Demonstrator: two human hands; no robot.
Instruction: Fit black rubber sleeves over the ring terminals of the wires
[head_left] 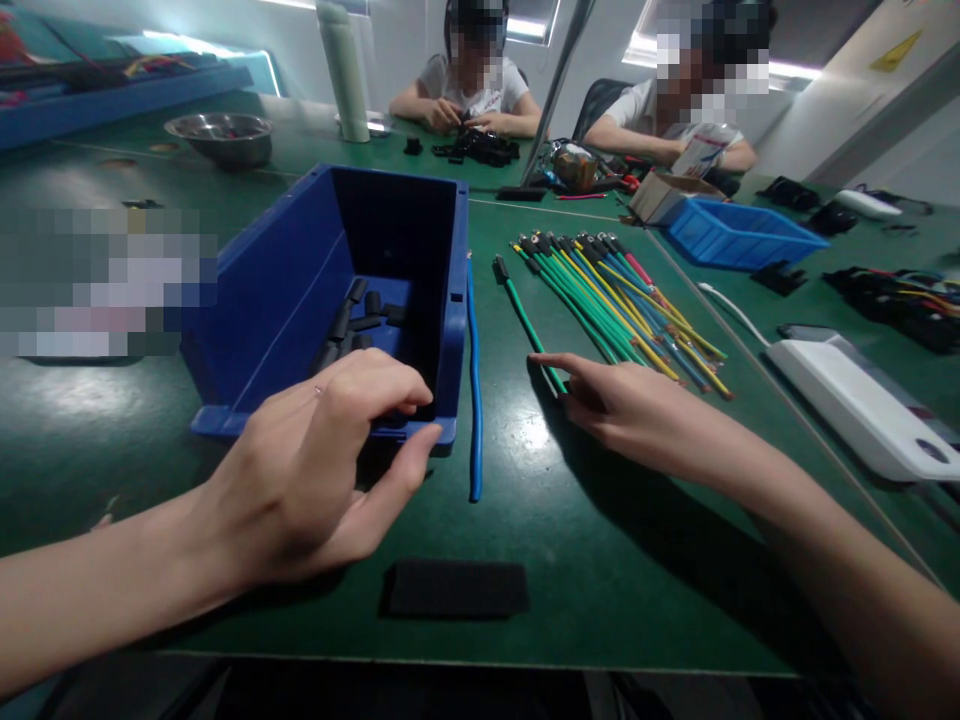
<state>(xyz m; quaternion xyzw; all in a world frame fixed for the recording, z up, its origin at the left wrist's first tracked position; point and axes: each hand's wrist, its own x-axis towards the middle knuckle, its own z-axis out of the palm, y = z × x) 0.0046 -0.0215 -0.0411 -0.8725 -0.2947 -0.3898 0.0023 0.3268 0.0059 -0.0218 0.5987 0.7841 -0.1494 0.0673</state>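
One black block [459,588] lies on the table [637,620], on the near side of both grips. The left grip [322,450] looks released, thumb and forefinger parted at the front lip of one dark-blue bin [262,310]; beyond it, inside, I count at least six black sleeves [373,303]. One blue cable [475,400] lies between the grips. The right grip [615,405] touches one green cable [523,312]; whether it's clenched, I can't tell. Beyond that grip fan more cables [585,305], overlapping too much to count. Farther off sit two people [514,95].
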